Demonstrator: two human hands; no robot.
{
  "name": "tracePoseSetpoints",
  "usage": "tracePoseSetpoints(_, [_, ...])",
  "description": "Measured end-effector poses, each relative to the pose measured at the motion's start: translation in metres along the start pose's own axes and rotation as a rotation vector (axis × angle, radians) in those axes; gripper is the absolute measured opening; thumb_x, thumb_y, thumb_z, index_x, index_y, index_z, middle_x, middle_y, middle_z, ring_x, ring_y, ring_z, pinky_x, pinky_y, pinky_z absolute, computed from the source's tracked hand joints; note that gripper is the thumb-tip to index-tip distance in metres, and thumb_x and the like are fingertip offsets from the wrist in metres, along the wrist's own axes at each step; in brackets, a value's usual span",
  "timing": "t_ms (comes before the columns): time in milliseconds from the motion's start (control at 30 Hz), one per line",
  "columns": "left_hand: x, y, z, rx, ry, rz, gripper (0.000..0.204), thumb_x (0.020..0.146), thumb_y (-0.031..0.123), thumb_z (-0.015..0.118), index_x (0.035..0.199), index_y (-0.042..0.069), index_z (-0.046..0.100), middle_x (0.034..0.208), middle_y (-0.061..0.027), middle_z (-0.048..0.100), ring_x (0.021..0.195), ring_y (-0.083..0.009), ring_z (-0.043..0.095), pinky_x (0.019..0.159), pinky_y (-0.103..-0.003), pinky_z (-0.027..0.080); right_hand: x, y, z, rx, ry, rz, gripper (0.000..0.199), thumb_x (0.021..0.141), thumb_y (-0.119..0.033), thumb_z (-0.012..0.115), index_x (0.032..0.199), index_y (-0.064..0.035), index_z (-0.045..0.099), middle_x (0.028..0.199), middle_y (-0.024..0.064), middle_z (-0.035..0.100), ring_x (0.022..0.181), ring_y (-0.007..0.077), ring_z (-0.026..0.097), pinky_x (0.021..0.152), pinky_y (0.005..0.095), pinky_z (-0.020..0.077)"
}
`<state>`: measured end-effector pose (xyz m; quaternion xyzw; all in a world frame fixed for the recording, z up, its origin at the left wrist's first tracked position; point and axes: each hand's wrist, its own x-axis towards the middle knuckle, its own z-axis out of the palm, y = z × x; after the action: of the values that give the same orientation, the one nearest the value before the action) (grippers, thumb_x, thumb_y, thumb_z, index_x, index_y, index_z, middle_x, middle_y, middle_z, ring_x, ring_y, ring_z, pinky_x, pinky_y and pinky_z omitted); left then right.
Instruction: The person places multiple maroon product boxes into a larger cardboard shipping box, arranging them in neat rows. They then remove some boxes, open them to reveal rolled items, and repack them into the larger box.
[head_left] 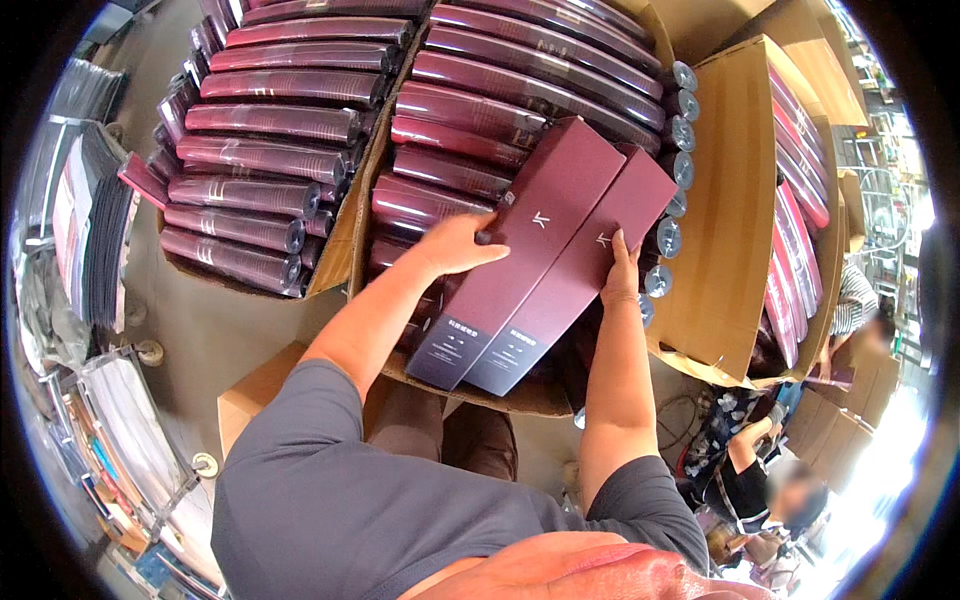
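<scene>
Two long maroon boxes with dark lower ends lie side by side at a slant, a left box [530,225] and a right box [585,265]. My left hand [462,243] grips the left box's outer side, its thumb pointing along the edge and its fingers partly hidden. On the opposite side my right hand [622,265] is closed on the right box, fingers against its outer face. The pair is squeezed between both hands above an open carton [510,397]. Long film-wrapped maroon rolls [480,115] with round dark ends fill that carton.
More wrapped rolls [270,155] fill a carton at the left. A tall cardboard carton [715,210] with similar rolls stands at the right. Carts with stacked sheets [100,215] line the far left. Two people work at the right, one a seated person [750,480] in dark clothing.
</scene>
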<state>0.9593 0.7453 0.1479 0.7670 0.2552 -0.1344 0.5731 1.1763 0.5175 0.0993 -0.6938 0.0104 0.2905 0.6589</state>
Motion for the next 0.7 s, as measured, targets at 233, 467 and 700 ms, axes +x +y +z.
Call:
tracePoseSetpoints(233, [0.143,0.072,-0.064,0.513,0.538,0.683,0.12,0.073,0.058,0.077,0.152,-0.002,0.009,0.155,-0.0263,0.021,0.144,-0.0376,0.024,0.119,-0.044,0.021,0.013,-0.027,-0.002,-0.572,0.17,-0.616,0.097,0.086,-0.025,0.073,0.154,-0.0027,0.007,0.154,0.0204,0.025,0.139,0.0349,0.031,0.115,0.0457,0.0239])
tracePoseSetpoints(467, [0.112,0.027,0.011,-0.593,0.188,0.48,0.084,0.081,0.023,0.077,0.145,-0.008,0.03,0.14,-0.0196,0.046,0.127,-0.0245,0.046,0.108,-0.035,0.035,0.029,-0.044,0.011,-0.007,-0.063,-0.344,0.084,0.093,-0.023,0.059,0.154,-0.0014,0.006,0.159,0.0159,0.018,0.145,0.0266,0.02,0.118,0.0382,0.0138])
tracePoseSetpoints(700, [0.045,-0.007,-0.032,-0.74,0.328,0.354,0.082,0.083,0.017,0.076,0.147,-0.003,0.029,0.136,-0.0198,0.051,0.124,-0.0256,0.05,0.107,-0.035,0.038,0.011,-0.024,0.052,0.285,-0.453,-0.041,0.063,0.093,-0.024,0.056,0.149,-0.0102,0.031,0.144,0.0071,0.044,0.131,0.0259,0.042,0.11,0.0419,0.0332])
